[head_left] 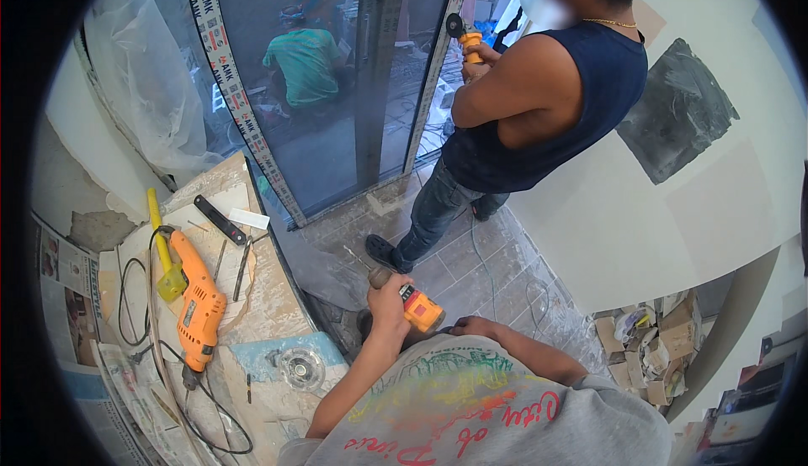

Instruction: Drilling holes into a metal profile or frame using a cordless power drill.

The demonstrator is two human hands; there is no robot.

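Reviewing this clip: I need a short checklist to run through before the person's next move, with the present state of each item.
1. Orange-and-black cordless drill gripped: ok, the left hand is wrapped around it.
2. Thin, straight bit firmly seated: cannot tell; it projects from the drill's front.
3. Right hand away from the bit: ok, it is near the waist, behind the drill.
4. Clearance to the co-worker in the dark blue sleeveless top: cannot tell; the frame gives no scale.
5. Floor free of cables: not ok, a thin greenish cable lies across the tiles.
6. Orange corded drill unplugged: cannot tell.
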